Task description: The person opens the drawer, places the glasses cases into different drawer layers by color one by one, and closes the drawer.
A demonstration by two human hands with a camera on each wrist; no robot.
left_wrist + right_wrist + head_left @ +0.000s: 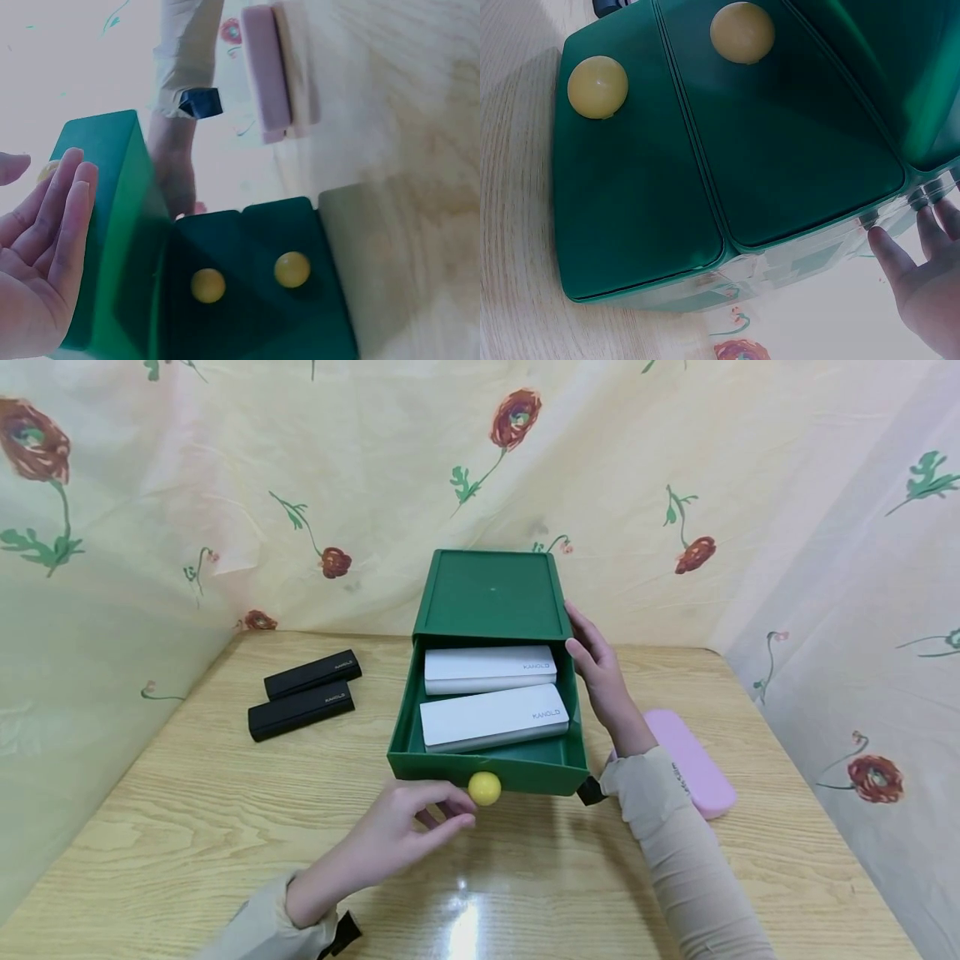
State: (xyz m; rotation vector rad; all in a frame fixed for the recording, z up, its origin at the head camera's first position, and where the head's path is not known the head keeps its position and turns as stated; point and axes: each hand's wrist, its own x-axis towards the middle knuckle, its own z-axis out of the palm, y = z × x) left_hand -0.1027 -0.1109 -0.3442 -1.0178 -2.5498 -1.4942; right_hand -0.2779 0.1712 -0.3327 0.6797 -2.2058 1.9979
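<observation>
A green drawer unit [491,593] stands on the table with its top drawer [487,771] pulled out. Inside lie two white KANOLD glasses cases [489,667], one behind the other. My left hand [408,831] is beside the yellow knob [484,788] on the drawer front. Its fingers are fairly straight, and the left wrist view shows the thumb apart from them. Against the unit's right side rests my right hand [602,672], fingers extended, seen touching the clear side wall [802,262] in the right wrist view. Two lower drawers [780,135] are shut, each with a yellow knob.
Two black KANOLD cases [300,708] lie on the wooden table [225,827] to the left. A pink case [693,768] lies to the right, partly behind my right forearm. Flower-printed cloth [375,460] hangs behind and at both sides.
</observation>
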